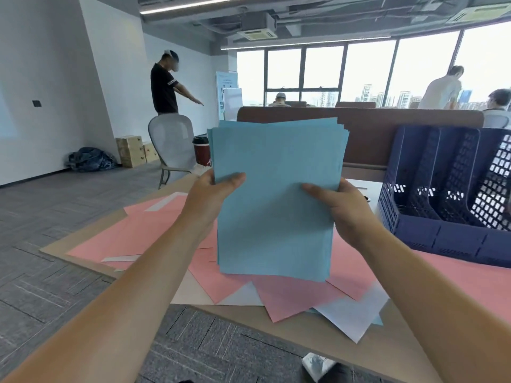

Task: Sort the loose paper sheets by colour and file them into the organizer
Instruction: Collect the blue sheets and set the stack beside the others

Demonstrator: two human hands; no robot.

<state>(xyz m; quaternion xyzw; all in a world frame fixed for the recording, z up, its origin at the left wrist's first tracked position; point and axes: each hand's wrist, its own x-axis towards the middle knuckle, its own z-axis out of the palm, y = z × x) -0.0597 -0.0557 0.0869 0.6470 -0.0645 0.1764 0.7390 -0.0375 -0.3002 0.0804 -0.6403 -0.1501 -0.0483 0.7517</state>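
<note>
Two bare forearms reach in from the bottom corners, the left forearm (124,294) and the right forearm (442,299), meeting at a stack of blue sheets (276,194) held up in the air above the table.

The room is an open office with grey carpet (55,217), a white wall on the left and a row of windows (370,70) across the back showing city towers. The light wooden table (345,344) fills the lower middle, and a brown partition (373,139) stands along its far edge. Loose pink sheets (132,233) lie fanned and overlapping over most of the tabletop, with a few white sheets (351,313) among them, one jutting past the near edge. On the right of the table sits the dark blue mesh organizer (442,189), its upright slots facing the camera, its base resting on a pink sheet. Beyond the table's left end stands a grey mesh chair (172,145), and behind it a standing person (164,87) in a black shirt, one arm stretched out. Cardboard boxes (132,150) are stacked at the wall.

The left hand (210,194) grips the stack's left edge, thumb laid across the front and fingers hidden behind. The right hand (343,205) grips the right edge likewise, thumb pointing inward on the front sheet. The stack is tilted nearly upright, its top edges slightly uneven.
</note>
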